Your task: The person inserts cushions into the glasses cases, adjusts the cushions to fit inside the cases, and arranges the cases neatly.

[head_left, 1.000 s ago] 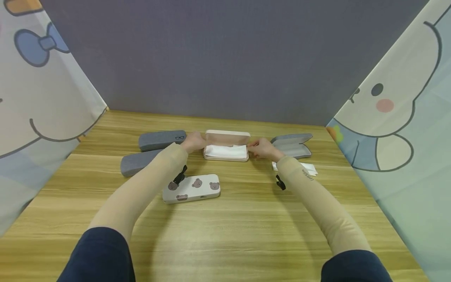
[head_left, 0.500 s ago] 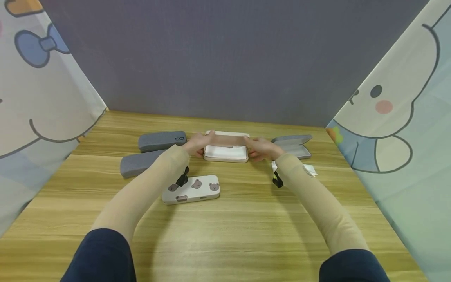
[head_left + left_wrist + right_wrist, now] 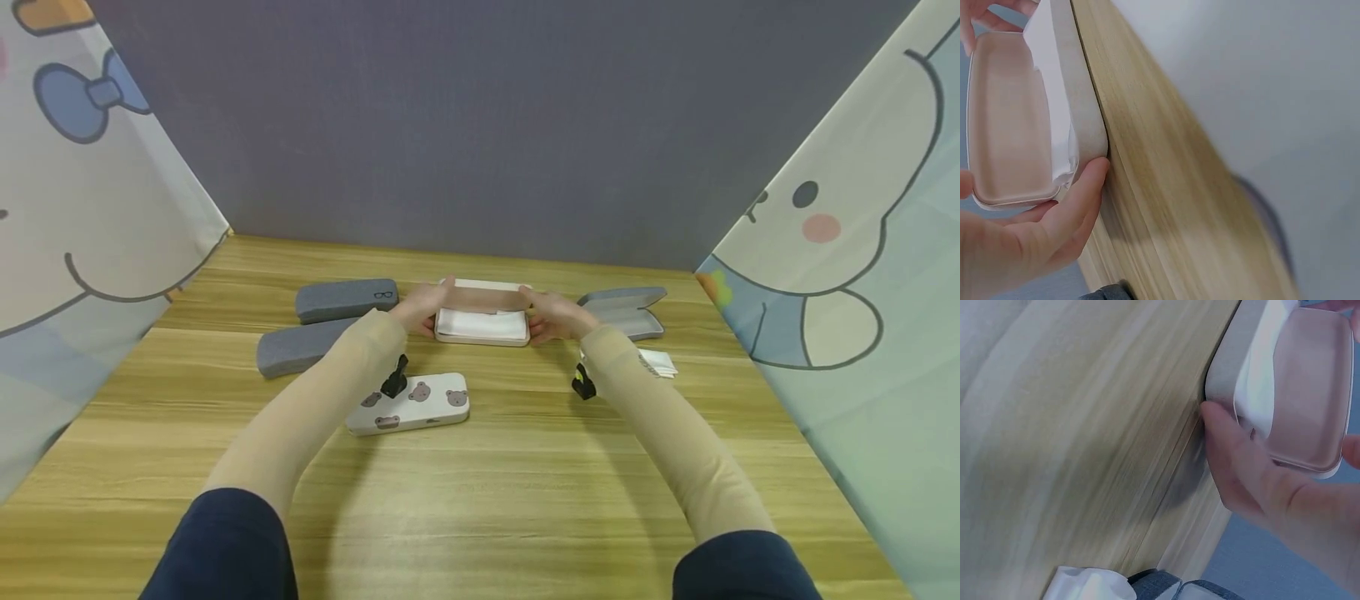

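An open glasses case (image 3: 486,297) with a white shell and pinkish-beige lining stands at the back centre, lid raised and facing me. A folded white cloth (image 3: 482,323) lies in its base. My left hand (image 3: 422,307) holds the left end, fingers against the base corner and thumb up by the lid's edge. At the opposite end my right hand (image 3: 555,315) holds the case the same way. Both wrist views show the lid (image 3: 1010,119) between thumb and fingers, with the cloth (image 3: 1263,387) along the base. Part of each thumb is cut off there.
Two closed grey glasses cases, one behind (image 3: 345,301) and one nearer (image 3: 296,348), lie left. A white bear-print case (image 3: 420,402) sits in front, partly under the left forearm. An open grey case (image 3: 628,321) and a folded white cloth (image 3: 660,362) are right. A dark panel (image 3: 465,133) stands behind.
Both hands have shifted from low at the case's ends, thumbs rising to the lid's edges. The case and the cloth inside stay nearly in place.
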Demonstrator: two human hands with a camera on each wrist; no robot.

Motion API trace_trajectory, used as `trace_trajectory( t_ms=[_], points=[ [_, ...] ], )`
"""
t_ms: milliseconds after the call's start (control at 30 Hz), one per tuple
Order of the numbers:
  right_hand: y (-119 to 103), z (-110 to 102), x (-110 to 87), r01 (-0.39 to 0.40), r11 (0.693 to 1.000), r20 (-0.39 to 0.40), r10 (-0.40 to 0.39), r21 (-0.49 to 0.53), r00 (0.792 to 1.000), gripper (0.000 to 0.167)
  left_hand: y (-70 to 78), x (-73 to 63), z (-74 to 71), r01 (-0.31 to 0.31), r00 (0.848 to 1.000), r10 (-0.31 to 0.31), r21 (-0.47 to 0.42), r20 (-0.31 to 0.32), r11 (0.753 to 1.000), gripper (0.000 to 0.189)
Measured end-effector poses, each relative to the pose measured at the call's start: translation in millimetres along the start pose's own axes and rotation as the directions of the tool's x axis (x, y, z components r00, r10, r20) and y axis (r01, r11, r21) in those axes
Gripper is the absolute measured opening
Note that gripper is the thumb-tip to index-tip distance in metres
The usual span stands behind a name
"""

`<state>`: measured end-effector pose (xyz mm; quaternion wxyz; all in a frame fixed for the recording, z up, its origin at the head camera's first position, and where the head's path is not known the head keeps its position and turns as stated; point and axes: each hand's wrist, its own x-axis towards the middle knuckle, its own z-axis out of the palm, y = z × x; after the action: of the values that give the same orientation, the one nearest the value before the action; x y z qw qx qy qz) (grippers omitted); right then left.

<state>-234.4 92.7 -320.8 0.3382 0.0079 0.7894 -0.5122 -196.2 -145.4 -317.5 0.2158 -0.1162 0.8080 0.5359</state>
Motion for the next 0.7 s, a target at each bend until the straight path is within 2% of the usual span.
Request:
trace_trajectory(
  t_ms=[167,333,567,700],
  points=[
    [1.6,1.1,2.1,-0.018,0.999,-0.037,0.019,0.035,0.999,0.073,0.9,2.2,-0.9,0.013,1.0,-0.013,0.014,0.006,1.0,0.071],
    [4.5,0.5,1.6,-0.005,0.998,-0.016,0.006,0.065,1.0,0.067,-0.5,3.0,-0.6,0.018,1.0,-0.018,0.004,0.024,1.0,0.07],
    [2.8,1.0,0.6,-0.001,0.997,0.006,0.001,0.073,1.0,0.063,1.6,1.4,-2.8,-0.009,0.995,0.005,0.042,0.097,0.999,0.065],
    [1.3,1.1,-0.6,0.001,0.996,-0.001,-0.001,0.089,1.0,0.061,2.9,3.9,-2.9,-0.021,0.993,0.018,0.03,0.114,0.999,0.064]
  ],
)
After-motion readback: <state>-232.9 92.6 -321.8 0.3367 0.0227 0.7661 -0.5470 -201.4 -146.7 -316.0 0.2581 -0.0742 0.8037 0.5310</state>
